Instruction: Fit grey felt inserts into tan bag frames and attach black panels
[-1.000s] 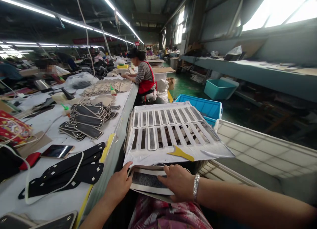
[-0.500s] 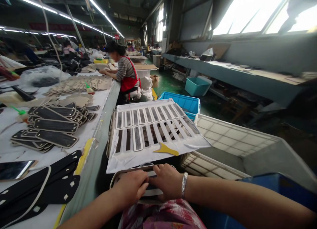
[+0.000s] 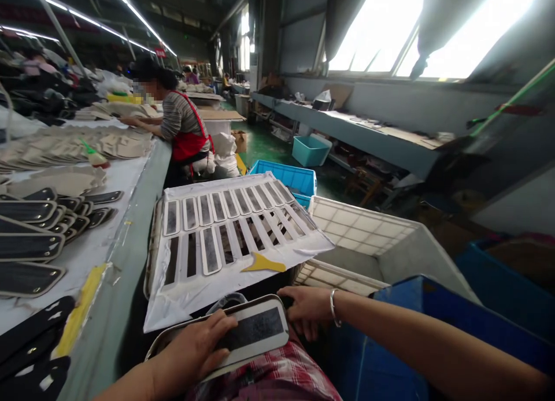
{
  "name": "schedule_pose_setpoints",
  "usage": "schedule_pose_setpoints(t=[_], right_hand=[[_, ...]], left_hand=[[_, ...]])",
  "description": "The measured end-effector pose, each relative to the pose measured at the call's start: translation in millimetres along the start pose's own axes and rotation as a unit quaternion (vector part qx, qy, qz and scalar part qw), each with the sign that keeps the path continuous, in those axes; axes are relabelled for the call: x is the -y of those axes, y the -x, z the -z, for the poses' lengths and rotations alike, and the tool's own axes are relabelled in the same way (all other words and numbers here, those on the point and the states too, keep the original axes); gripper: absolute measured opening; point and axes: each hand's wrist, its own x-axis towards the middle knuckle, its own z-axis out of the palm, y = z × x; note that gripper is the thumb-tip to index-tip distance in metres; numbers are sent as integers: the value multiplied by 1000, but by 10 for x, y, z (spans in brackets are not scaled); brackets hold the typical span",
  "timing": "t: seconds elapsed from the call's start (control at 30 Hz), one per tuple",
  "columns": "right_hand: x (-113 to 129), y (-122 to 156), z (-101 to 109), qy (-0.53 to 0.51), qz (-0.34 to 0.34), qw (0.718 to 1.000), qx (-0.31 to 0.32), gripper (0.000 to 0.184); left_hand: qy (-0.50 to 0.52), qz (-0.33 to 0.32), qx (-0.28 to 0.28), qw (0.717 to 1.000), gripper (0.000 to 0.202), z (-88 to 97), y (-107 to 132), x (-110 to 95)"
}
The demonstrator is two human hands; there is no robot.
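Observation:
My left hand [image 3: 195, 346] lies on a long, round-cornered panel [image 3: 260, 330] with a dark middle and a pale border, low in front of my lap. Its fingers are spread across the panel's top, thumb apart. Beside the panel's right end is my right hand [image 3: 306, 308], index finger stretched out and the others bent downward; nothing shows in it. Just beyond, a white cloth-covered frame [image 3: 234, 285] bears several similar pale-bordered strips [image 3: 210, 251] and open slots. A yellow forked piece [image 3: 263, 263] lies near its front edge.
The worktable [image 3: 125, 233] at left holds stacked dark panels [image 3: 30, 245], beige pieces [image 3: 65, 147] and a green-tipped bottle [image 3: 96, 157]. A co-worker [image 3: 182, 123] leans over it. White crate [image 3: 359, 239], blue bin [image 3: 284, 178] and dark blue container [image 3: 381, 337] stand right.
My hands have moved apart: the right has slid off the panel to its right, the left stays on it. More of the panel shows. The view has turned right.

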Motion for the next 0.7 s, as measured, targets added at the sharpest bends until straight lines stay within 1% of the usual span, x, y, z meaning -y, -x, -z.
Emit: schedule_pose_setpoints(t=[0.03,0.07,0.17,0.2,0.27,0.33,0.37,0.4,0.5,0.63,0.7], right_hand=[[-94,-17,-29,-3,-12,1000,2,62],[-170,-43,-66,-3,-16,1000,-6,60],[-286,-132,-179,18,12,998,-66,46],[-296,-151,-207,26,34,995,-88,43],[-296,-161,-240,31,102,987,-120,39],[-288,-138,-244,21,157,978,-133,37],[-284,-119,-237,8,169,977,-130,37],[-280,-100,-226,-7,169,978,-121,38],[-266,-58,-184,-51,140,985,-90,43],[-230,-48,-165,-69,121,987,-84,51],[-193,-55,-185,-71,108,988,-87,54]], left_hand=[[-12,-26,0,1000,50,-6,-15,-8],[-26,-49,5,998,57,-4,-35,-23],[-59,-98,45,992,59,54,-106,-104],[-63,-99,59,991,58,82,-128,-135],[-67,-83,83,991,58,131,-167,-188],[-68,-57,96,991,58,161,-197,-223],[-67,-46,101,992,58,170,-210,-235],[-67,-36,105,992,58,179,-222,-245],[-62,-17,114,991,58,226,-249,-284],[-41,-14,117,992,45,294,-241,-380],[-58,-5,120,991,54,258,-222,-426]])
